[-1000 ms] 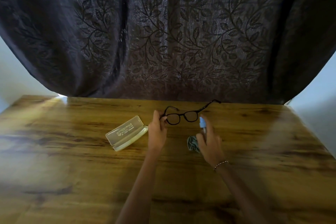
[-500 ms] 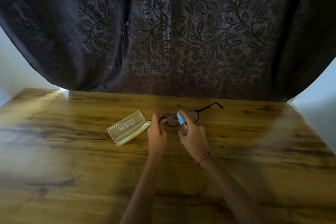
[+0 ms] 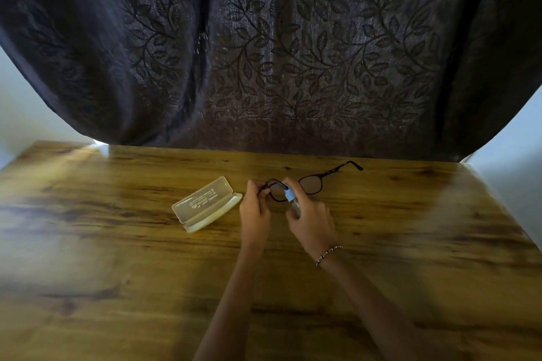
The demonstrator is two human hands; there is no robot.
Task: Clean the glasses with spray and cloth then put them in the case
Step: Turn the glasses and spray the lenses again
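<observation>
Black-framed glasses are held up over the wooden table, one arm pointing back right. My left hand pinches the frame at its left end. My right hand grips a small spray bottle with a light blue top, its nozzle right in front of the left lens. A pale translucent glasses case lies open on the table, left of my left hand. The cloth is hidden from view.
A dark curtain with a leaf pattern hangs behind the table's far edge. Pale wall shows at both sides. A beaded bracelet sits on my right wrist.
My right hand has lifted the spray bottle from beside the cloth and brought it left, up to the left lens. The cloth, seen a second ago, is now covered.
</observation>
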